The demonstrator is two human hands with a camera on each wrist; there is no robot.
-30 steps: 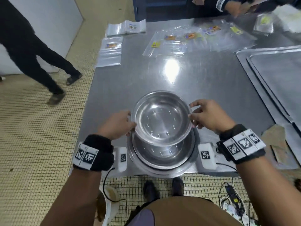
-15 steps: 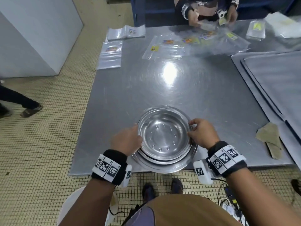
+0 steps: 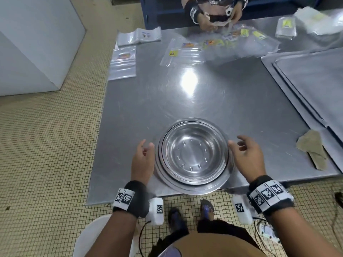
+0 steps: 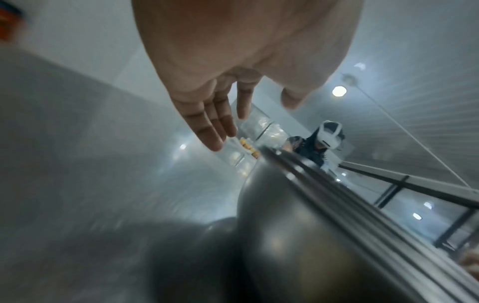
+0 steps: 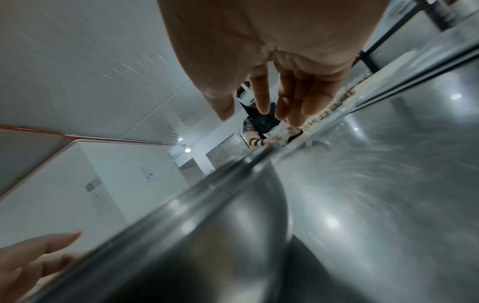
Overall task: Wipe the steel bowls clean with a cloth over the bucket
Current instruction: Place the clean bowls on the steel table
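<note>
bucket: white rim peeking in at about 7 o'clock, down on the floor by my left forearm, mostly cut off.
left hand: fingers straight and loosely spread, holding nothing, just beside the bowls at their 9 o'clock. Can't tell if it's grazing the rim or not.
right hand: same deal on the 3 o'clock side, fingers relaxed and fanned, empty, right next to the rim.
steel bowls: nested stack, open side up, sitting at the near edge of the bench between both hands. The bottom one hangs a bit over the edge.
bench: brushed steel with a big light glare in the middle.
cloth: tan and crumpled, lying at 3 o'clock from the bowls, well apart, near the right corner.
trays: flat steel ones at 1-2 o'clock.
plastic bags: clear zip ones scattered from 11 to 1 o'clock across the far side.
other person: at 12 o'clock across the bench, hands busy with something, too blurry to call.
</note>
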